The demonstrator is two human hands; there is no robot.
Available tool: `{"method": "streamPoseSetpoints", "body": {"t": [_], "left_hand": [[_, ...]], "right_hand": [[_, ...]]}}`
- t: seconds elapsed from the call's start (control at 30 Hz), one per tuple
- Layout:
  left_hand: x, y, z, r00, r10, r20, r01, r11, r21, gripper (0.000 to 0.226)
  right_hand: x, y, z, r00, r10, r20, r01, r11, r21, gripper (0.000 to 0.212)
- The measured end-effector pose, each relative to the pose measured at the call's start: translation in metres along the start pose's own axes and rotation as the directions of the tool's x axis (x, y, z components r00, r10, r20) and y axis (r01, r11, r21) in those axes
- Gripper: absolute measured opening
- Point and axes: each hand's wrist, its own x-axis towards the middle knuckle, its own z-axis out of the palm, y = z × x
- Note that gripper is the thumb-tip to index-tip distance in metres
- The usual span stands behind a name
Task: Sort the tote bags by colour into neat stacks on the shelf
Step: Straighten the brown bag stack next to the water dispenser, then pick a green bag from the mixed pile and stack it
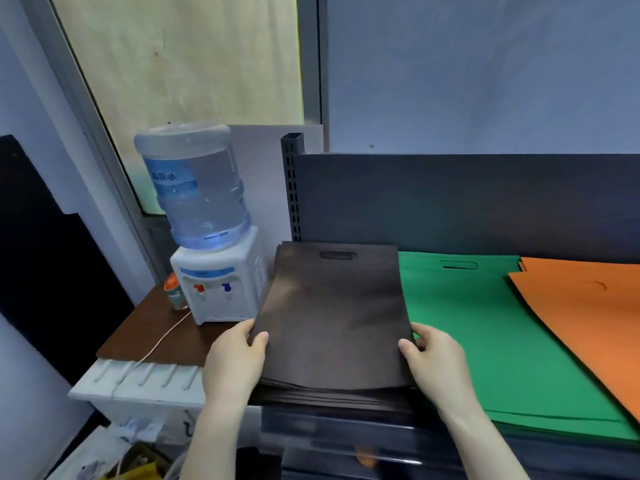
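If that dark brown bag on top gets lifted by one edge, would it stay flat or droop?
Probably droop: the top brown bag is a thin sheet, and the orange bag nearby already curves. Likely light, since the left hand and right hand pinch it at its edges.

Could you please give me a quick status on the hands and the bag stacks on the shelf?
Both on: left hand, right hand grip brown stack by its side edges. Beside it green stack, orange stack far right. Nothing in the way.
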Motion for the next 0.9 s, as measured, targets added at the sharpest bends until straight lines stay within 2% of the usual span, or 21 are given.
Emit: {"method": "streamPoseSetpoints", "body": {"t": [0.2,0.47,0.57,0.7,0.9], "left_hand": [[0.005,-0.002,-0.004,1.000,0.003,0.019,-0.004,0.998,0.061,0.036],[0.004,-0.005,-0.010,0.999,0.012,0.041,-0.018,0.990,0.139,0.037],[0.000,-0.001,-0.014,0.998,0.035,0.046,-0.043,0.980,0.194,0.037],[-0.006,0.017,-0.020,0.988,0.152,0.032,-0.155,0.955,0.253,0.042],[-0.024,0.075,0.001,0.911,0.396,0.116,-0.409,0.906,0.111,0.044]], "right_hand": [[0.002,-0.002,-0.001,1.000,-0.014,-0.023,0.011,0.993,-0.114,0.019],[-0.002,-0.003,-0.004,1.000,-0.023,0.010,0.025,0.983,-0.180,0.015],[-0.004,-0.003,-0.006,1.000,-0.015,0.024,0.019,0.987,-0.159,0.022],[-0.010,-0.009,-0.024,0.995,-0.076,-0.068,0.060,0.977,-0.205,0.038],[-0.013,0.001,-0.061,0.982,-0.161,-0.095,0.130,0.954,-0.270,0.042]]}}
